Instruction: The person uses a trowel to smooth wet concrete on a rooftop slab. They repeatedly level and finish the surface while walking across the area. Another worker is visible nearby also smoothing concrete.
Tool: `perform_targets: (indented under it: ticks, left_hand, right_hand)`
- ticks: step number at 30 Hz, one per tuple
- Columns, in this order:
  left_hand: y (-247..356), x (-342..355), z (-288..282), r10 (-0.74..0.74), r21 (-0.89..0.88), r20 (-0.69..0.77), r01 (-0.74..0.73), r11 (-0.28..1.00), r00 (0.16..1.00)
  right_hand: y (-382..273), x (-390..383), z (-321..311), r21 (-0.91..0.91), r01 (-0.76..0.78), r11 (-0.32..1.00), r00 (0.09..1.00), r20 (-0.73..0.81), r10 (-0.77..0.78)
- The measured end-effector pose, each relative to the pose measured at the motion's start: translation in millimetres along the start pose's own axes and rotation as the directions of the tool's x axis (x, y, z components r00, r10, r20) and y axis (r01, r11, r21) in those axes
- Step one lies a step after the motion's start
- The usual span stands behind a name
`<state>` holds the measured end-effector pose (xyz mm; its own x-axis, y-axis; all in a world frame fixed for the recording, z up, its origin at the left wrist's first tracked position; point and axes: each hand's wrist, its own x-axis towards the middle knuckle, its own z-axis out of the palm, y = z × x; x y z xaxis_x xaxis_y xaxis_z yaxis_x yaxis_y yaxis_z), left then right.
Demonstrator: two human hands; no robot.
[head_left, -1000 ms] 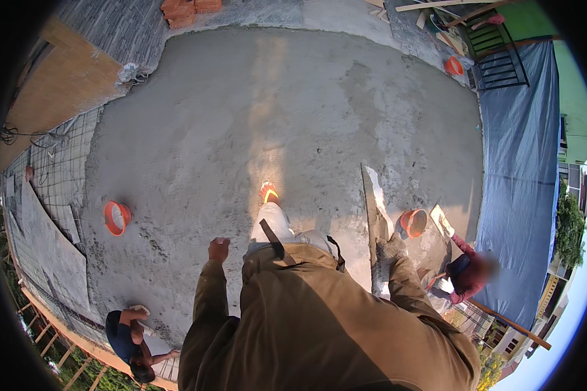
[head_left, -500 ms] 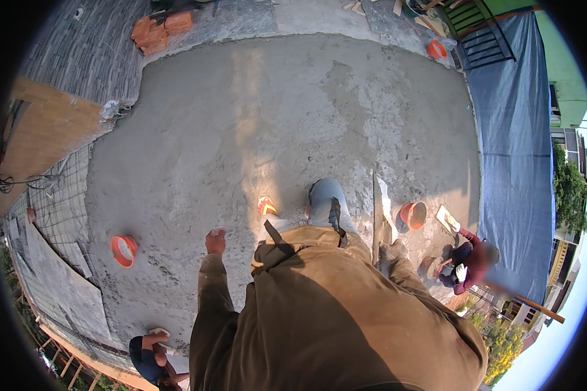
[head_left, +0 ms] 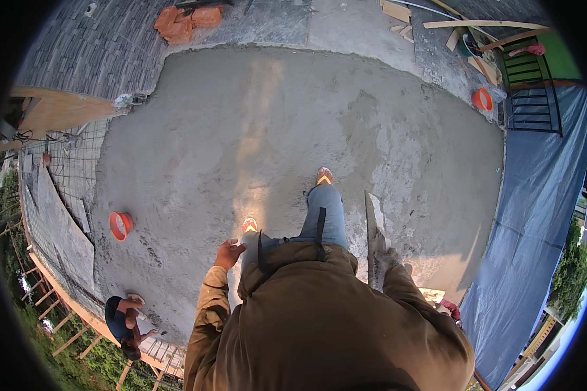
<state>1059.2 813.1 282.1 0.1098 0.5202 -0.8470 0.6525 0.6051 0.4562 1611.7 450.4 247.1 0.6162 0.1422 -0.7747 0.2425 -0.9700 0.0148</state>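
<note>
My left hand (head_left: pixel 229 253) hangs beside my left thigh, its fingers loosely bent and apart, with nothing in them. On my right side, my right hand (head_left: pixel 387 257) looks grey with cement and is closed on a long, narrow straightedge (head_left: pixel 372 225). The straightedge points forward along my right leg, over the wet concrete. Its lower end is partly hidden by my sleeve. Under my feet, in orange-and-yellow footwear, lies a wide grey concrete surface (head_left: pixel 202 150) with a rough, troweled look.
An orange bucket (head_left: pixel 120 225) stands at the left, another (head_left: pixel 482 99) at the far right. A co-worker (head_left: pixel 128 322) crouches at the lower left edge; a maroon sleeve (head_left: pixel 450 309) shows at right. Steel mesh (head_left: pixel 68 159), red bricks (head_left: pixel 184 23) and a blue tarp (head_left: pixel 535 241) border the slab.
My right foot has come into view ahead of the left as I step forward. My left hand has moved closer to my thigh and its fingers have loosened. The right-hand bucket has left view.
</note>
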Motion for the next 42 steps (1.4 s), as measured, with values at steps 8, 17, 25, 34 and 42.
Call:
perform_targets:
  ticks: [8, 17, 25, 34, 42]
  left_hand:
    - [154.7, -70.9, 116.6, 0.337, 0.613, -0.038, -0.245, 0.751, 0.941]
    - [214.9, -101.3, 161.2, 0.434, 0.347, -0.214, -0.348, 0.871, 0.875]
    - [270.5, -46.3, 165.1, 0.376, 0.094, -0.314, -0.366, 0.926, 0.872]
    - [302.3, 4.4, 128.7, 0.026, -0.157, -0.172, -0.053, 0.986, 0.985]
    - [303.8, 47.5, 136.1, -0.228, -0.376, -0.201, 0.140, 0.916, 0.953]
  right_hand:
    - [-228.4, 155.8, -254.9, -0.346, 0.322, 0.881, 0.930, -0.057, -0.363]
    - [-484.0, 187.0, -324.5, -0.510, 0.554, 0.658, 0.749, -0.040, -0.662]
    - [-623.2, 174.8, -280.0, -0.678, 0.593, 0.435, 0.688, 0.146, -0.711]
    - [-739.6, 189.1, -245.8, -0.803, 0.547, 0.234, 0.705, 0.291, -0.647]
    - [-869.5, 303.1, -146.1, -0.802, 0.556, 0.220, 0.694, 0.301, -0.654]
